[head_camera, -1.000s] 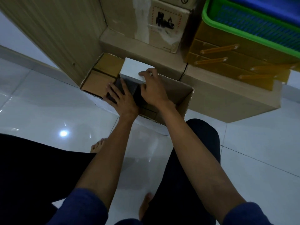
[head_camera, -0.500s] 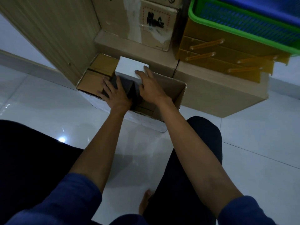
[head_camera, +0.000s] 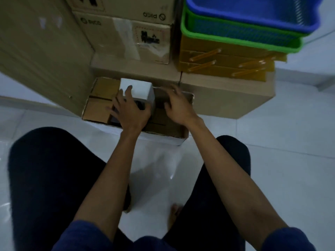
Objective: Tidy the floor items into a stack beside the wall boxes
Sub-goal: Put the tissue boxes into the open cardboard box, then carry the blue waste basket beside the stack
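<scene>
An open cardboard tray box (head_camera: pixel 182 140) lies on the white floor against the wall boxes. Inside it stands a small white box (head_camera: pixel 140 88) with a dark item (head_camera: pixel 140 104) at its front, and flat brown boxes (head_camera: pixel 98 110) lie to the left. My left hand (head_camera: pixel 129 110) rests on the white box and the dark item, fingers spread over them. My right hand (head_camera: pixel 178 105) hovers just right of the white box with its fingers apart, holding nothing.
Stacked cardboard boxes (head_camera: pixel 126 33) stand behind the tray. To the right, blue (head_camera: pixel 253 13) and green (head_camera: pixel 235 37) plastic baskets sit on yellow flat items (head_camera: pixel 226 60) atop a long carton (head_camera: pixel 226 98). A wooden panel (head_camera: pixel 39 51) stands left. My knees are below.
My right hand has lifted off the white box and shifted to the right. My left hand has slid further up onto the box. The camera has tilted upward.
</scene>
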Demonstrator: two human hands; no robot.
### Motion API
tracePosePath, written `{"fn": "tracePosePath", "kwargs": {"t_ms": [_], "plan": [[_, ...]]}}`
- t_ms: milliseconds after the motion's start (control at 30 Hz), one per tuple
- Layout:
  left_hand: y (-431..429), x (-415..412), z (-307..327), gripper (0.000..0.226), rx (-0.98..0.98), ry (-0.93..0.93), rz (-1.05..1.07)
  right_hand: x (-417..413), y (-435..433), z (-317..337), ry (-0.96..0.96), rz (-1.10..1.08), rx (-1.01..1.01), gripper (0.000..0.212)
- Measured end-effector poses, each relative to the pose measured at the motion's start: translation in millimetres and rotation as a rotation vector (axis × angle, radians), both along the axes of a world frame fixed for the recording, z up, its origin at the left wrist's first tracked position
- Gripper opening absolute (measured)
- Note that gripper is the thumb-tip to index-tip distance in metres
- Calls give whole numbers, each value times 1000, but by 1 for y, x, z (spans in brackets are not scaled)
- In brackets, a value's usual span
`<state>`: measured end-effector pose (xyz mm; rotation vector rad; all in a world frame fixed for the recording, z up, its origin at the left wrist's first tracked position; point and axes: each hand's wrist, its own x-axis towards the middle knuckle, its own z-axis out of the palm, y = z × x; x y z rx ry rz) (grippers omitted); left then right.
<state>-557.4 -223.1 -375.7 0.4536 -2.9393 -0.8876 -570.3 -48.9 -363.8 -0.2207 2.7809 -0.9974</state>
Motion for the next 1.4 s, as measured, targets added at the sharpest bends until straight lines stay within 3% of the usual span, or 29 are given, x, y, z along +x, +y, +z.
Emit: {"fn": "tracePosePath", "kwargs": {"t_ms": [133, 267, 467, 633, 767, 967, 1200, 1400], "plan": [[9, 12, 98, 60, 3, -13, -279, 43, 63, 83, -30, -226, 9, 61], [55, 26, 228, 41, -89, -94, -505, 122, 113, 204, -24, -546, -96, 48], [165, 92, 439, 37, -64, -214, -829, 296, 178, 413, 9, -992, -91, 38], [245, 172, 559, 36, -42, -216, -1147, 446, 191, 527, 33, -1415, -48, 37], [289, 242, 601, 33, -9, -205, -1433, 544, 161, 567, 61, -1755, -37, 37], [311, 353, 617, 29, -2, -241, -1849, 641, 53, 590, 107, -2262, -58, 36], [273, 472, 622, 27, -8, -338, -2317, 676, -120, 601, 45, -2775, -77, 36], [219, 575, 634, 23, -19, -453, -2577, 697, -227, 604, 52, -3239, -155, 40]]}}
